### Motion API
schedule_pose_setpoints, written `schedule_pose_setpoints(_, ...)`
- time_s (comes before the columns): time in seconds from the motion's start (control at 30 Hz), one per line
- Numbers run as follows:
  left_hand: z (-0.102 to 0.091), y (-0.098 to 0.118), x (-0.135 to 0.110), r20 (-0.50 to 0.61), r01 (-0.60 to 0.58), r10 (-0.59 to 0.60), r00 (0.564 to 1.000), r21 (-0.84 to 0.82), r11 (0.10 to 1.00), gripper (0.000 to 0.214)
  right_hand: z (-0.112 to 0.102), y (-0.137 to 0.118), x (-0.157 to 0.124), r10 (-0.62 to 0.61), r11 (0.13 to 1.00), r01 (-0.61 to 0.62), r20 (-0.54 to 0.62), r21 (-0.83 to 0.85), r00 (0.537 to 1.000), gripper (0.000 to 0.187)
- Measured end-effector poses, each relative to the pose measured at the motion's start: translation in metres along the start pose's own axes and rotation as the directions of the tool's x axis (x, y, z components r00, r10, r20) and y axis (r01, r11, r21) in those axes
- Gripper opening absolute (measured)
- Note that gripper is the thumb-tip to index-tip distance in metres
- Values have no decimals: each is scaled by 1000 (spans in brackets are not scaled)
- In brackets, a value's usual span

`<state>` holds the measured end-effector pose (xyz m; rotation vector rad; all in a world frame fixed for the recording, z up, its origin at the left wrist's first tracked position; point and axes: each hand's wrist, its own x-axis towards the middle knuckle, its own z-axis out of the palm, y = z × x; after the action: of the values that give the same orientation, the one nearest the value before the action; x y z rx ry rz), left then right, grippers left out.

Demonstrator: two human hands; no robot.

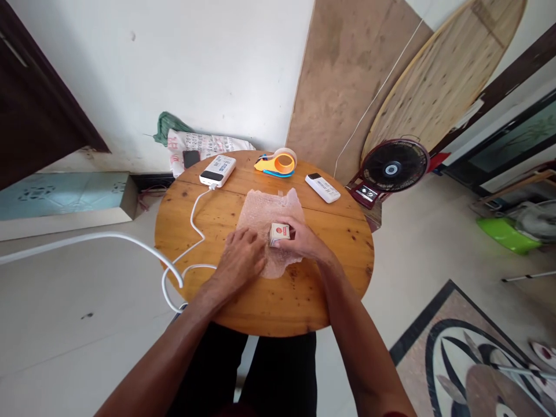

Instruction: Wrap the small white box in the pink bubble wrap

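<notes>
A sheet of bubble wrap (269, 211) lies spread on the round wooden table (208, 231). On it sits a small white box with a red mark (279, 233). My right hand (302, 240) is closed around the box from the right side. My left hand (241, 258) rests on the near left part of the bubble wrap, fingers bent and pressing down on the sheet.
At the table's far side lie a white power bank (218, 170) with a white cable (195, 226), an orange and blue tape dispenser (278, 163) and a white remote (322, 187). A black fan (393, 168) stands on the floor to the right. Wooden boards lean on the wall.
</notes>
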<state>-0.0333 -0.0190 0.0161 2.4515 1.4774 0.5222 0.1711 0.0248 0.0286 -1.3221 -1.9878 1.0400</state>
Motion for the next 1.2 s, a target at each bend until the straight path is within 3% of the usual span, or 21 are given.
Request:
schedule_pose_setpoints(0.13,7,-1,0,-52,16,-15,999,29,999,25,-4,5,-9,-49,983,35,74,178,996,56)
schedule_pose_setpoints(0.37,13,3,0,-111,50,-45,993,43,998,24,1,9,-7,15,998,-21,-101,-58,995,42)
schedule_pose_setpoints(0.77,15,1,-1,-147,31,-29,989,18,999,22,3,4,-6,-51,979,23,-130,-205,990,32)
schedule_pose_setpoints(1.2,13,2,-1,-152,25,-23,988,9,1000,20,2,12,-5,-60,996,55,-78,-66,995,45)
